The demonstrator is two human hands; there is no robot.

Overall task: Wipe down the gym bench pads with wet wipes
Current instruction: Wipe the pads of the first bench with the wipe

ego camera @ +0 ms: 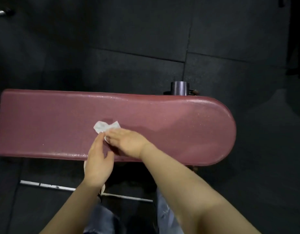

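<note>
Flat-fingered, your right hand (127, 141) presses the white wet wipe (106, 127) onto the maroon bench pad (188, 125), palm down and fingers straight, so the grip here is an open press, not a pinch. That suits the job: a spread hand pushes more of the cloth against the vinyl. Part of the wipe bunches out beyond your fingertips on the far side, roughly mid-length on the surface and slightly toward its near edge.

Your left hand (97, 166) comes in from the near side, fingers extended, their tips just touching the wipe's near-left corner. It seems placed to smooth or steady the crumpled cloth; it curls around nothing that can be seen. A sliver of something white shows under that wrist; what it is cannot be told.

A darker, damp-looking patch lies to the right of your right hand, suggesting that stretch is wiped, while the left half looks dry. A dark metal post (179, 88) stands at the far edge. Black rubber floor tiles (129, 31) surround the surface.
</note>
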